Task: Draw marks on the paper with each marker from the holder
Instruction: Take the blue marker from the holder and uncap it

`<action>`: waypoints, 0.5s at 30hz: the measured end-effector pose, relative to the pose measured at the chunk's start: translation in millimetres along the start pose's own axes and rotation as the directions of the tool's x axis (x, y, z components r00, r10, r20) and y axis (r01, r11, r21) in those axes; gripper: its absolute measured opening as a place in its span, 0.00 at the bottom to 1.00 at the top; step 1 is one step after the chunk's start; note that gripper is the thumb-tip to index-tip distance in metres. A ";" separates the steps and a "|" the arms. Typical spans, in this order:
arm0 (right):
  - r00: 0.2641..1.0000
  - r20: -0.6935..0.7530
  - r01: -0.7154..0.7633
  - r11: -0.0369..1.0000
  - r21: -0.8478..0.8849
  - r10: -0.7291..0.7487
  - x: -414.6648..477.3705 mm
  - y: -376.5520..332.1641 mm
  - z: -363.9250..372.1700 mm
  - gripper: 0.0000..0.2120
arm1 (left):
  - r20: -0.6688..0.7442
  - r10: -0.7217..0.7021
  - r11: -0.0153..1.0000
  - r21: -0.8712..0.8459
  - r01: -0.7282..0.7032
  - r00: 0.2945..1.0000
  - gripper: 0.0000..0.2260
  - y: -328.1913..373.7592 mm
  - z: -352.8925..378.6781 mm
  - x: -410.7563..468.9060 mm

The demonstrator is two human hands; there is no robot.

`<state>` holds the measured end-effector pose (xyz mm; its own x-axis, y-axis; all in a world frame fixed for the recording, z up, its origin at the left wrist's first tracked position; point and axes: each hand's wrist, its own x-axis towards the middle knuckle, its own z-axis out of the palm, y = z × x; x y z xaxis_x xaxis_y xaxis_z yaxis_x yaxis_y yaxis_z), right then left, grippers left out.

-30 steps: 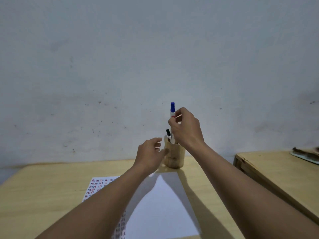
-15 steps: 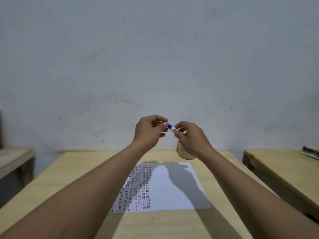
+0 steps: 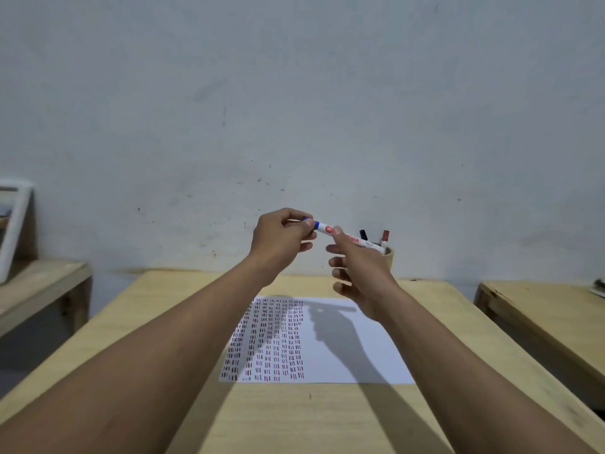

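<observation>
A white marker with a blue cap lies nearly level in the air between both hands, above the far end of the table. My left hand pinches its blue cap. My right hand grips the white barrel with thumb and fingers. Behind my right hand stands the wooden holder, with a black-capped marker and a red-capped marker sticking out. The white paper lies flat on the table below, its left part filled with columns of short red and dark marks.
The light wooden table runs from me to the grey wall. A second wooden table stands to the right across a gap. On the left is a lower wooden bench with a white frame leaning on it.
The marker came out of the holder and was tipped from upright to nearly level. My left hand came up and took the cap. The holder's other two markers came into sight.
</observation>
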<state>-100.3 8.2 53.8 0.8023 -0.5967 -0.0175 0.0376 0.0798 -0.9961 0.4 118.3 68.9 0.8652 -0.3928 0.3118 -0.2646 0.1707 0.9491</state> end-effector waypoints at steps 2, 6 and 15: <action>0.987 0.089 -0.154 0.937 0.314 0.133 1.5 1.8 5.3 0.16 | 0.069 -0.003 1.000 0.025 0.001 0.998 0.05 -1.7 -4.6 -4.0; 0.978 0.140 -0.206 0.802 0.560 0.153 9.8 9.4 15.7 0.09 | 0.111 0.036 0.992 0.114 -0.049 0.993 0.06 -10.2 -12.1 -5.1; 0.994 0.026 -0.101 0.825 0.556 0.104 24.3 30.2 24.2 0.04 | 0.031 -0.001 0.955 0.298 -0.008 1.000 0.05 -36.0 -36.7 4.4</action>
<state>-65.2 15.5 25.3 0.8169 -0.5643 -0.1190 0.2815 0.5703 -0.7717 29.3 143.6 34.6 0.8519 -0.4204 0.3122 -0.3867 -0.1029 0.9165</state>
